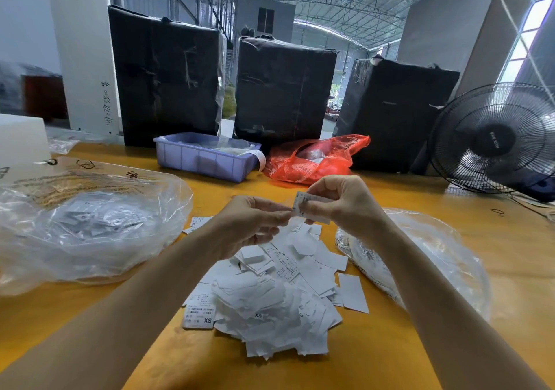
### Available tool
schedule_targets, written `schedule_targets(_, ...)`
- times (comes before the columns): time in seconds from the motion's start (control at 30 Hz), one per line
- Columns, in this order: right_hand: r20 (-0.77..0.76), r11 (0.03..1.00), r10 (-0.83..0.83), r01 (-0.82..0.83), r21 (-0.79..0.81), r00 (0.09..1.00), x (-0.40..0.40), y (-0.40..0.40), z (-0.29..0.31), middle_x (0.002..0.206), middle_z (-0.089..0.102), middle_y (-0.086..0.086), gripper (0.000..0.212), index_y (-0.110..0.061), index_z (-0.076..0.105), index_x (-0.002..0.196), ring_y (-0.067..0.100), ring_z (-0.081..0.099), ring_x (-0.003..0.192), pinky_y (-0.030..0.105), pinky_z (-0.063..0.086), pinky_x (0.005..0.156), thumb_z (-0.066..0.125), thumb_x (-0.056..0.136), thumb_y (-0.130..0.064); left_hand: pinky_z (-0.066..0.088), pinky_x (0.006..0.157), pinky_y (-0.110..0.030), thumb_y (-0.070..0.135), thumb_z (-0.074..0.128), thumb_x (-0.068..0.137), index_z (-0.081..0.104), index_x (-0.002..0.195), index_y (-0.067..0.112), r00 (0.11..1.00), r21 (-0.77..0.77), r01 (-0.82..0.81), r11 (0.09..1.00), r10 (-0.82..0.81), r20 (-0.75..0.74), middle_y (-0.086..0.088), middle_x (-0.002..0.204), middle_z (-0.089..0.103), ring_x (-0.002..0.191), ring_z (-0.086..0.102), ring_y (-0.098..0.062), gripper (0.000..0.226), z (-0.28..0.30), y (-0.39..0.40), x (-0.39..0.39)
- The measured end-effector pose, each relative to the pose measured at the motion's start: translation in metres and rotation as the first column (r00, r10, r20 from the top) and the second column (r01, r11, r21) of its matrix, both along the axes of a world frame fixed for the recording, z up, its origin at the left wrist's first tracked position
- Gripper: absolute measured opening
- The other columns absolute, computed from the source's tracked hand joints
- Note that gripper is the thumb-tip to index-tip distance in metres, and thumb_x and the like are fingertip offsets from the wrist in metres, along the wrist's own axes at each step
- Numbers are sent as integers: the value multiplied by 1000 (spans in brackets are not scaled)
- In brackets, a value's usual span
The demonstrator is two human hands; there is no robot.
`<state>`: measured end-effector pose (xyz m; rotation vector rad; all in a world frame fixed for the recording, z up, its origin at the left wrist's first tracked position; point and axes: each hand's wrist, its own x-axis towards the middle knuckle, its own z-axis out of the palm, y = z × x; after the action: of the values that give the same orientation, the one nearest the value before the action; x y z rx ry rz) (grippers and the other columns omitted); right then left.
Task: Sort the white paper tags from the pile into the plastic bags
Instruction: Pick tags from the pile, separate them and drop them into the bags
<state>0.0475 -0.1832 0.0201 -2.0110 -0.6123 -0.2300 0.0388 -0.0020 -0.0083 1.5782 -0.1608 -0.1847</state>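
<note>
Above the middle of the yellow wooden table (pixel 390 359), both hands meet over a loose pile of small white paper tags (pixel 270 293). The right hand (pixel 339 203) pinches a single white printed paper tag (pixel 303 202) between thumb and forefinger, and the left hand (pixel 255 221) pinches the same tag's left edge with its fingertips, the other fingers curled under. The tag is held in the air, just above the pile's 12 o'clock edge. Several tags in the pile show printed size letters such as XS and L. At 9 o'clock from the pile lies a large crumpled clear plastic bag (pixel 90 224) with tags inside; at 3 o'clock, partly behind the right forearm, lies a second clear plastic bag (pixel 435 254), also holding tags. Toward 12 o'clock sit a shallow lilac plastic bin (pixel 204 160) and, just beside it, a crumpled red plastic bag (pixel 315 158). Behind them stand three tall parcels wrapped in black film (pixel 282 89). A black wire-caged electric fan (pixel 495 137) stands at 2 o'clock.
</note>
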Motion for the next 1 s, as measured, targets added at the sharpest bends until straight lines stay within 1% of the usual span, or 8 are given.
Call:
schedule_targets(0.13, -127, 988, 24, -42, -146, 992, -1, 2, -1, 82, 70, 7, 17, -7, 67, 88, 11, 68, 61, 18, 52, 54, 77, 75, -13, 51, 56, -15, 18, 71, 80, 74, 92, 14, 1000, 20, -15, 1000, 15, 3, 1, 73, 68, 63, 58, -6, 14, -2, 0, 0)
schedule_targets(0.23, -180, 991, 35, -57, -117, 983, -1, 4, -3, 89, 69, 13, 22, -8, 67, 93, 11, 68, 60, 15, 50, 52, 76, 74, -12, 52, 62, -19, 23, 71, 79, 74, 91, 15, 999, 38, -36, 999, 36, 0, 0, 78, 70, 71, 61, -10, 15, -3, -1, 0)
schedule_targets(0.37, -119, 997, -2, -6, -73, 993, -2, 4, -3, 85, 69, 13, 25, -6, 65, 95, 13, 68, 58, 18, 51, 51, 77, 74, -12, 52, 55, -16, 27, 72, 74, 73, 85, 15, 998, 15, -66, 998, 66, -4, 3, 72, 73, 63, 64, -7, 16, -2, -2, 1)
schedule_targets(0.43, -75, 999, -32, 30, -40, 997, -1, 3, -2, 81, 69, 13, 20, -2, 65, 91, 13, 67, 57, 19, 51, 51, 75, 76, -11, 51, 53, -16, 26, 72, 76, 72, 85, 14, 998, 13, -70, 997, 70, -4, 3, 72, 73, 61, 65, -6, 15, -2, -1, 1)
schedule_targets(0.5, -66, 998, -55, 56, 11, 996, -1, 1, 0, 80, 68, 13, 14, -3, 63, 86, 13, 68, 57, 18, 51, 50, 73, 79, -10, 49, 53, -16, 26, 72, 76, 73, 86, 14, 998, 9, -61, 998, 61, -6, 3, 74, 74, 61, 66, -6, 15, -1, 0, 0)
schedule_targets(0.67, -110, 999, -17, 21, 41, 994, -3, 2, 0, 82, 67, 18, 13, -3, 60, 87, 18, 70, 59, 19, 52, 51, 70, 81, -8, 49, 52, -15, 29, 79, 57, 74, 81, 16, 998, -19, -64, 998, 64, 9, 2, 72, 74, 60, 67, -5, 28, -2, -3, -2)
schedule_targets(0.87, -64, 992, -65, 72, 108, 996, -3, 1, 3, 82, 68, 16, 9, -7, 60, 84, 18, 70, 57, 20, 54, 50, 69, 83, -7, 49, 49, -13, 23, 77, 71, 72, 84, 11, 996, -42, -85, 996, 84, -10, 0, 72, 74, 60, 68, -6, 18, -3, -5, -1)
schedule_targets(1.0, -46, 995, -75, 78, 66, 996, -2, 1, 2, 80, 68, 11, 10, -10, 60, 82, 14, 69, 58, 19, 53, 50, 70, 83, -11, 50, 53, -14, 22, 75, 76, 72, 82, 12, 996, -37, -91, 995, 91, -9, 2, 71, 74, 61, 68, -7, 11, -3, -4, -2)
